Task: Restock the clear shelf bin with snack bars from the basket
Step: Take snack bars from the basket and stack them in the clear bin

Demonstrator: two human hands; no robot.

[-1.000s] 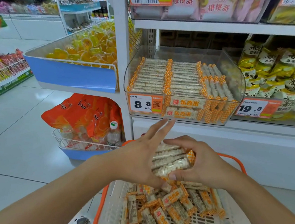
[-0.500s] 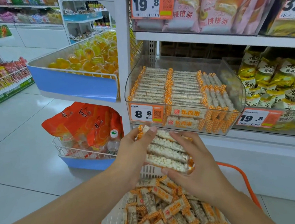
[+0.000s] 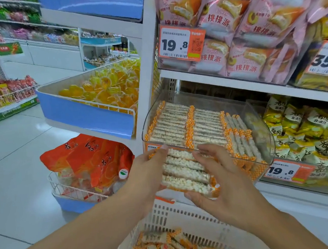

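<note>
Clear shelf bin point(image 3: 263, 135) sits up and ahead of you, front lip touching your fingertips. Stack of snack bars point(image 3: 185, 172) clamped between left hand point(image 3: 147, 177) and right hand point(image 3: 223, 180) — long axes crosswise, matching binned rows. Basket point(image 3: 187, 219) below.

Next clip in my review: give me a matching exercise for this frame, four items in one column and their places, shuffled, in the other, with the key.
Things
1. stack of snack bars
2. clear shelf bin
3. basket
4. pink pastry bags

Places
A. top shelf, above the bin
B. held between the left hand and right hand
C. below the hands, loose bars inside
D. middle shelf, rows of bars inside

Pairs: 1-B, 2-D, 3-C, 4-A
</note>
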